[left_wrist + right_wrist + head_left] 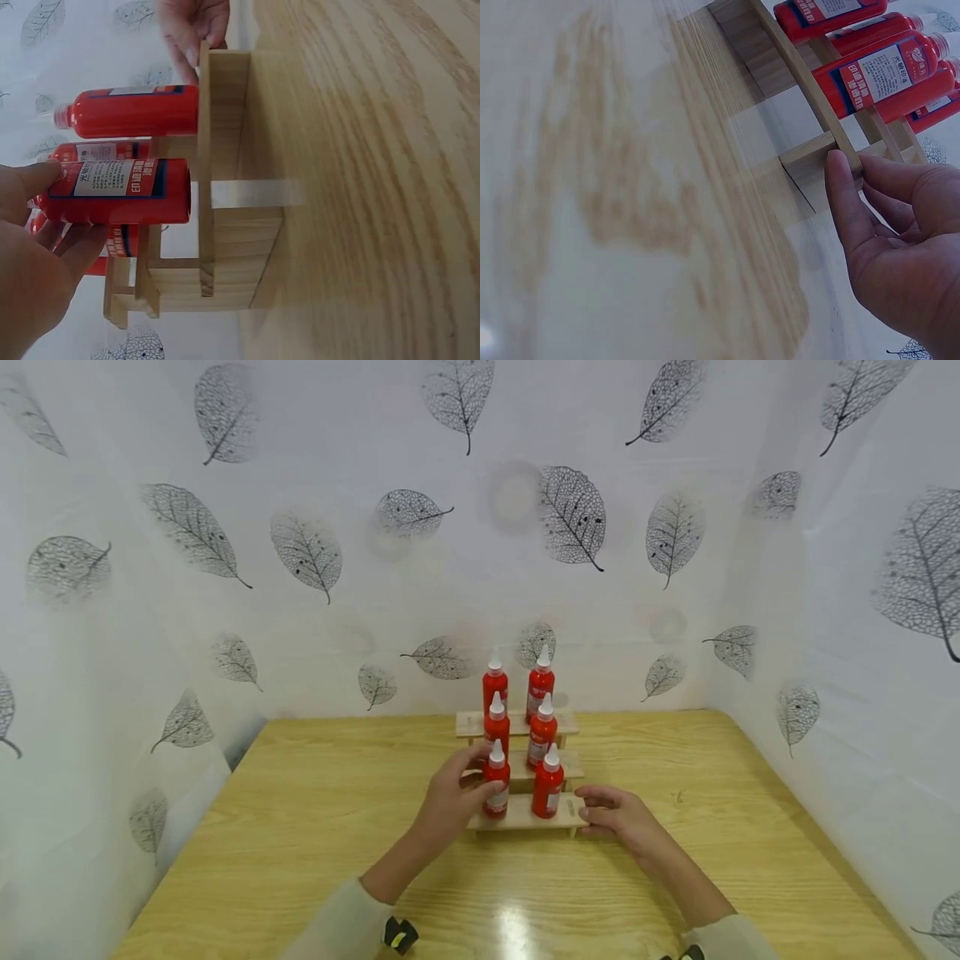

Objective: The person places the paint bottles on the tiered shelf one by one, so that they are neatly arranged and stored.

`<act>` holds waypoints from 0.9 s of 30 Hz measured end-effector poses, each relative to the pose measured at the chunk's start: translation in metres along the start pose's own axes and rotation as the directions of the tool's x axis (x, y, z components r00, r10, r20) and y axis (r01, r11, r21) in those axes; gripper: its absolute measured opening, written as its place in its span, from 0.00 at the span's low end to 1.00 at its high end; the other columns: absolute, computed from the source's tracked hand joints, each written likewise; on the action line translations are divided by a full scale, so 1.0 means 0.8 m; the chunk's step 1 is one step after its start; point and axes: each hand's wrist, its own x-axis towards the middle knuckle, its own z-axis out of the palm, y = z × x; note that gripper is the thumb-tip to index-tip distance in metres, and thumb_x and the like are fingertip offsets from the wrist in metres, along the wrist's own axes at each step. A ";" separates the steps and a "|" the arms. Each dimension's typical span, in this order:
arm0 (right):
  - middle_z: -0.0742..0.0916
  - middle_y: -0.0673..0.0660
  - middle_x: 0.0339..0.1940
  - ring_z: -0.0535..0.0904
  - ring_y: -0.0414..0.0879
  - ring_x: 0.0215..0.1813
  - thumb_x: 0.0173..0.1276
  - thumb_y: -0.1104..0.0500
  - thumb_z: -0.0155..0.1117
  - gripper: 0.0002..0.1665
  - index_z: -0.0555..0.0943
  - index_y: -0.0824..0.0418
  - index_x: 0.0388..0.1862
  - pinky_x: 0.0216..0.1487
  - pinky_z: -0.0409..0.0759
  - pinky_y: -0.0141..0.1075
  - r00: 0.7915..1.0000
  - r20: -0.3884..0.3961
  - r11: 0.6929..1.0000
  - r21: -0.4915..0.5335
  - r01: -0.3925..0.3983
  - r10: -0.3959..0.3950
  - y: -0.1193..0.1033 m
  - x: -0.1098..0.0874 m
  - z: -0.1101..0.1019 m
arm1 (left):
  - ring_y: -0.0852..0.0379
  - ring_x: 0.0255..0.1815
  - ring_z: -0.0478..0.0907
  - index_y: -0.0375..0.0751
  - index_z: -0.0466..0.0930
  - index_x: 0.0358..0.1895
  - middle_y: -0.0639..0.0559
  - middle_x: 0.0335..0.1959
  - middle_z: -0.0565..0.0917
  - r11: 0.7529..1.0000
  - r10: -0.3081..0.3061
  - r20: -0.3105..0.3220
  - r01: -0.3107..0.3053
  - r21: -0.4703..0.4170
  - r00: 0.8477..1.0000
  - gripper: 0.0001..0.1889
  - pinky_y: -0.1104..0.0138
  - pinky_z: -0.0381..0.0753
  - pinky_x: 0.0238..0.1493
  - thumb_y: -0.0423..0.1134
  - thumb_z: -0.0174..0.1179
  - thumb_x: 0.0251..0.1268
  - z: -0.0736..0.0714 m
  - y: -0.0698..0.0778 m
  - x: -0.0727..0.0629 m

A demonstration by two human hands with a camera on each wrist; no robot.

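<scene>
A stepped wooden rack (521,819) stands on the table with red bottles with white pointed caps in two columns on its three tiers. My left hand (448,795) holds the front-left red bottle (497,797) between thumb and fingers. In the left wrist view this bottle (112,191) is upright relative to the rack, its base a small gap off the lowest board. Beside it on that board stands the front-right bottle (547,792). My right hand (626,820) pinches the right end of the lowest board, its thumb and fingers seen there in the right wrist view.
Behind, a middle-tier bottle (542,739) and a top-tier bottle (540,692) stand on the right, with others on the left. The wood-grain table (322,827) extends to both sides. A white leaf-print curtain (465,585) encloses the back and sides.
</scene>
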 end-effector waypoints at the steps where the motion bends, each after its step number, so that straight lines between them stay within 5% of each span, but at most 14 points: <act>1: 0.75 0.65 0.59 0.80 0.47 0.52 0.71 0.61 0.66 0.33 0.68 0.74 0.70 0.54 0.87 0.41 1.000 0.000 1.000 -0.002 0.000 0.000 0.000 0.000 0.000 | 0.51 0.61 0.77 0.51 0.71 0.69 0.52 0.64 0.77 1.000 -0.001 0.002 0.001 0.004 1.000 0.28 0.62 0.83 0.59 0.37 0.67 0.67 0.001 -0.001 0.000; 27: 0.77 0.65 0.57 0.81 0.48 0.50 0.72 0.59 0.65 0.33 0.69 0.72 0.70 0.52 0.87 0.42 1.000 0.007 1.000 -0.026 -0.006 0.006 -0.004 0.001 0.004 | 0.50 0.64 0.76 0.51 0.68 0.72 0.52 0.67 0.74 1.000 0.023 0.000 -0.023 0.017 1.000 0.30 0.58 0.81 0.63 0.36 0.64 0.68 -0.003 -0.008 -0.010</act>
